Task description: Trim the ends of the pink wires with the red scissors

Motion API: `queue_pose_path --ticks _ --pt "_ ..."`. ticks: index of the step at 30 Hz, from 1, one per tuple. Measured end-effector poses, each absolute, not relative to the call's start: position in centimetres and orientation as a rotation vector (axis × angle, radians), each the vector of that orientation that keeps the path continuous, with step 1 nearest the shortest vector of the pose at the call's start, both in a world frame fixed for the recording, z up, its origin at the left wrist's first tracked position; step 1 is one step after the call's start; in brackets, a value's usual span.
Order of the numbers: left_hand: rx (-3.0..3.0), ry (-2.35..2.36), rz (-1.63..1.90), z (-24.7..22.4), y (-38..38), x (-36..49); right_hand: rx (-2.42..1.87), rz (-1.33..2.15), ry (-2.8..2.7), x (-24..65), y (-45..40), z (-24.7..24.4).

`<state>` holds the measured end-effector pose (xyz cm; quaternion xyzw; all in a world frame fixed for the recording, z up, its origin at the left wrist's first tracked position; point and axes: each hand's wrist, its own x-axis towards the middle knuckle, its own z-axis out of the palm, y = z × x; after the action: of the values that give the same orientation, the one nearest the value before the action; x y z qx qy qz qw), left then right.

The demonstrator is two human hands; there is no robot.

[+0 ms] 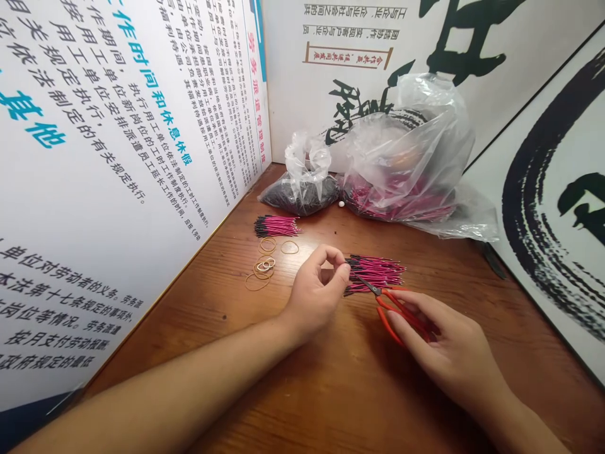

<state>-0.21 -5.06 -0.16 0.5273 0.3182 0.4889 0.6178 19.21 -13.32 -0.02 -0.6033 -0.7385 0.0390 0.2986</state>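
My right hand (pixel 454 347) holds scissors (pixel 401 310) by their red-orange handles, fingers through the loops. The dark blades point left toward my left hand (pixel 319 287). Thumb and forefinger of that hand are pinched together at the left end of a pile of thin pink wires (pixel 378 272) with black ends. What is in the pinch is too small to make out. The blade tips lie close to those fingertips, over the pile. A neater bundle of the same wires (pixel 276 226) lies farther back on the left.
Several rubber bands (pixel 262 268) lie left of my left hand on the wooden table (pixel 227 328). Behind stand a small clear bag (pixel 305 189) with dark contents and a bigger clear bag (pixel 406 183) with pink wires. Printed panels (pixel 118 208) wall in the sides and back.
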Motion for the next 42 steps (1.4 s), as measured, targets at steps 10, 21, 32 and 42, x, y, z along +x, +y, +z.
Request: queue_pose_path --ticks 10,21,32,42 --pt "1.094 0.820 1.198 -0.9 -3.9 0.1 -1.579 0.350 -1.992 18.2 -13.4 0.2" --pt "1.110 0.833 1.218 -1.0 -3.9 0.1 -1.598 0.457 -2.034 18.2 -13.5 0.6" --pt "1.133 0.845 1.235 -1.0 -3.8 0.1 -1.608 0.446 -2.024 17.9 -13.5 0.8" --pt "1.160 0.848 1.235 -1.1 -3.9 0.1 -1.608 0.476 -2.036 18.1 -13.5 0.5"
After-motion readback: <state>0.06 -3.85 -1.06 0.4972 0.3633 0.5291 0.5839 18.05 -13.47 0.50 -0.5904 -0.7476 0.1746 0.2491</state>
